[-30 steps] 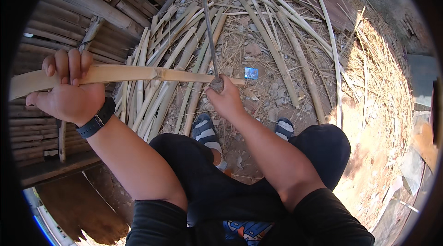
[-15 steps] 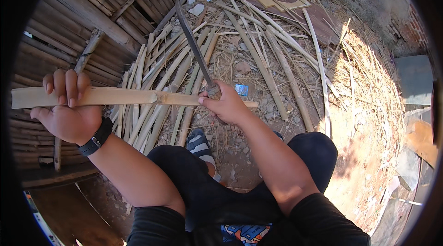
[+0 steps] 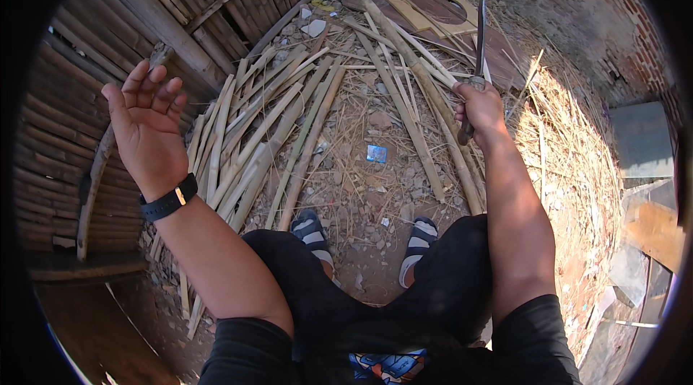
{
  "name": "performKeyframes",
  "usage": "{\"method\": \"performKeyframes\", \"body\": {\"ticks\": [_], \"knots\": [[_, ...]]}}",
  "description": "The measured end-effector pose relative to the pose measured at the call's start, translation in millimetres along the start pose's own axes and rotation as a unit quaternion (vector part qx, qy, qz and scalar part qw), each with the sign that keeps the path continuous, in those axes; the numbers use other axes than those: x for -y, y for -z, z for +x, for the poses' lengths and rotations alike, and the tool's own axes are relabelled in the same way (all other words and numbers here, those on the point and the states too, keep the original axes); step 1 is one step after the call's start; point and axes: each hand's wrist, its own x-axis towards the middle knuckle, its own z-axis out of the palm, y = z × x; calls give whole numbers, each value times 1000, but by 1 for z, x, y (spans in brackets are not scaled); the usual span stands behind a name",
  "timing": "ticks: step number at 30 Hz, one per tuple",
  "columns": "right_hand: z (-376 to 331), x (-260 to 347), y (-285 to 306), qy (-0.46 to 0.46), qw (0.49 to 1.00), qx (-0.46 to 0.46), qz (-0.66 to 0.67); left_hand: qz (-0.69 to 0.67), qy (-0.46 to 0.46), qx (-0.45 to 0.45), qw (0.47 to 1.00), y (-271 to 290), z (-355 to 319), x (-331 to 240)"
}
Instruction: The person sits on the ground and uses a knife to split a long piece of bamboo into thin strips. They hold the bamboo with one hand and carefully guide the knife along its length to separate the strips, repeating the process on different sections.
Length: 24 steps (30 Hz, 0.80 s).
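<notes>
My left hand [image 3: 150, 118], a dark watch on its wrist, is raised at the left with fingers spread and nothing in them. At the right, my right hand [image 3: 479, 112] grips a long-bladed knife [image 3: 481, 35] by its handle, the blade pointing away from me. Beneath and beside that hand runs a long bamboo strip [image 3: 406, 49], angled from the far middle toward my right knee. Split bamboo strips [image 3: 263, 129] lie in a loose pile on the ground, nearer my left hand.
A bamboo-slat wall [image 3: 68, 132] stands at the left, a brick wall [image 3: 621, 38] at the far right. A board with a round hole [image 3: 404, 13] lies at the back. Shavings [image 3: 570, 161] cover sunlit ground at the right. A blue packet [image 3: 376, 153] lies between the piles.
The bamboo strip has left my left hand, which now opens upward. My right hand has swung right and away with the knife. A long strip now lies across the right-hand pile.
</notes>
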Motion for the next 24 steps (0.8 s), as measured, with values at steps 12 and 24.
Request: {"method": "performKeyframes", "body": {"ticks": [12, 24], "knots": [[-5, -71, 50, -63, 995, 76, -15, 135, 76, 314, 937, -69, -47, 15], [26, -95, 45, -53, 982, 135, -119, 133, 95, 799, 579, -151, -158, 23]]}}
